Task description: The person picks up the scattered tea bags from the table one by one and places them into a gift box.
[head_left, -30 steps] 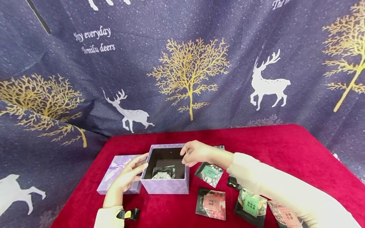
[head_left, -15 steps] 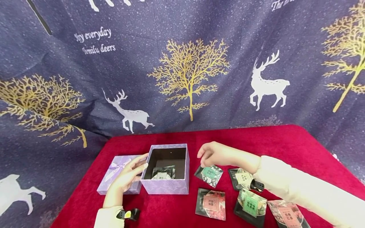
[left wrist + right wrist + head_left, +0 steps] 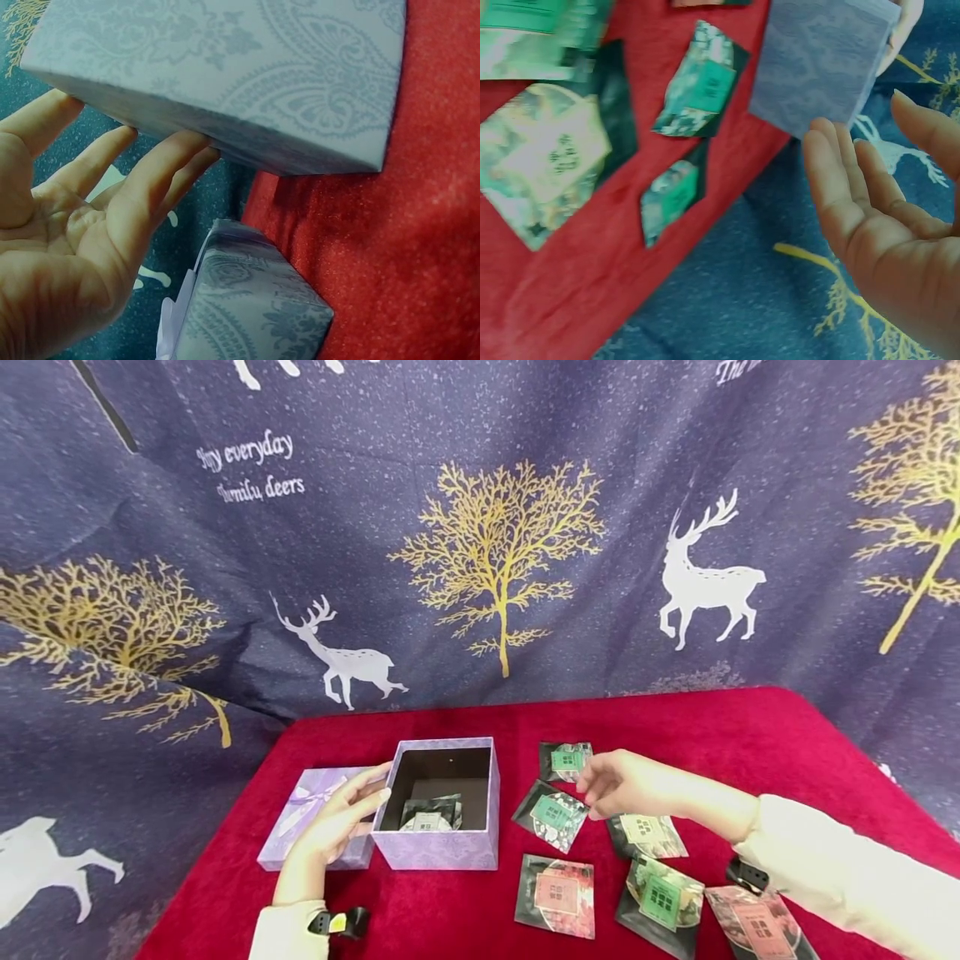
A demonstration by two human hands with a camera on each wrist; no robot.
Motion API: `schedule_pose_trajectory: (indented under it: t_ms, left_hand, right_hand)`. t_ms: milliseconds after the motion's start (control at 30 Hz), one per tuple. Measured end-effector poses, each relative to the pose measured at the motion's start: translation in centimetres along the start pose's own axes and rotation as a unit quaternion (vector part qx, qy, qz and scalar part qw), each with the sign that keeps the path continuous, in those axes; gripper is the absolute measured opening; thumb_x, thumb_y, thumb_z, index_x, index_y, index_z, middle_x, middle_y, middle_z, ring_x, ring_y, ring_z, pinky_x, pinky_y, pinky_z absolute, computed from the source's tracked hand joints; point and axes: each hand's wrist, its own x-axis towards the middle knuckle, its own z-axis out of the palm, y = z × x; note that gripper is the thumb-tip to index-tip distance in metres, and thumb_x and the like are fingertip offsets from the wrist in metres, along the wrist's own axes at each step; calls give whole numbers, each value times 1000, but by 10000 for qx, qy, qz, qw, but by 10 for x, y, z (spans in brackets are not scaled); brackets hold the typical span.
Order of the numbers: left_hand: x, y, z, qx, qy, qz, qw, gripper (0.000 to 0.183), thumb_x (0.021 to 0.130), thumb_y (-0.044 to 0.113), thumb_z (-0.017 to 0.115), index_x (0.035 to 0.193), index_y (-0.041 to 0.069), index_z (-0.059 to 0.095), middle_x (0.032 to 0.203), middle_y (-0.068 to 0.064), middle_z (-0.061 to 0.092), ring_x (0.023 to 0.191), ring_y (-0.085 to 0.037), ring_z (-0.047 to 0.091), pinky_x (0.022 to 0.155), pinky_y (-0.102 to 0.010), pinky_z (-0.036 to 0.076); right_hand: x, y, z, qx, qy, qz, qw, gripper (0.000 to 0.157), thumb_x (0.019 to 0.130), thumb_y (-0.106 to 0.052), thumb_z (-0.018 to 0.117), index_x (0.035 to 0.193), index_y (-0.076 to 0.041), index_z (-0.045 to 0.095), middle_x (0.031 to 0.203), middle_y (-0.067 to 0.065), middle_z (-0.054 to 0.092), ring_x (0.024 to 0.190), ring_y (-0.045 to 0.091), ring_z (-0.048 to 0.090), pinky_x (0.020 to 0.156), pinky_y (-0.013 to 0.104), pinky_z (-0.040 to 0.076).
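Observation:
A lavender patterned box with a dark inside stands without its lid on the red cloth. At least one tea sachet lies in it. My left hand touches the box's left wall with extended fingers; the left wrist view shows the fingertips against the side of the box. To the right, my right hand hovers above the loose sachets and holds nothing. Nearest to it are a teal-labelled sachet, a green-labelled one and a cream-labelled one, partly hidden beneath the hand.
The lavender lid with its ribbon bow lies left of the box, partly behind my left hand. Nearer me are a red-labelled sachet, a green-labelled one and a pink-labelled one. A deer-print cloth hangs behind the table.
My right hand has moved from above the box's right rim rightward over the sachets, uncovering the far green-labelled one. The left hand and the box have stayed in place.

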Motion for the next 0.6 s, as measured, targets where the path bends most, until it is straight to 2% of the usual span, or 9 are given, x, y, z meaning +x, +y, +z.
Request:
schedule_pose_trajectory:
  t_ms: [233, 400, 600]
  left_hand:
    - [1, -1, 2, -34, -56, 14, 10000, 57, 96, 13, 53, 148, 7, 30, 148, -26, 34, 127, -37, 43, 91, -52, 47]
    - [2, -1, 1, -23, -72, 27, 10000, 56, 96, 13, 52, 148, 7, 30, 148, -26, 34, 125, -34, 45, 91, -52, 47]
    - [1, -1, 1, -47, -49, 18, 10000, 57, 96, 13, 51, 148, 6, 29, 147, -26, 34, 122, -30, 48, 90, -51, 48]
  right_hand:
    - [-25, 20, -5, -239, 78, 121, 9996, 25, 73, 1, 69, 95, 7, 59, 84, 10, 65, 77, 12, 61, 65, 24, 52]
    - [-40, 31, -12, -460, 171, 368, 9981, 25, 73, -1, 68, 96, 4, 59, 86, 8, 64, 79, 12, 59, 65, 25, 50]
    - [-56, 44, -14, -486, 446, 507, 9965, 25, 72, 2, 63, 97, 7, 59, 83, 7, 63, 75, 10, 59, 61, 25, 49]
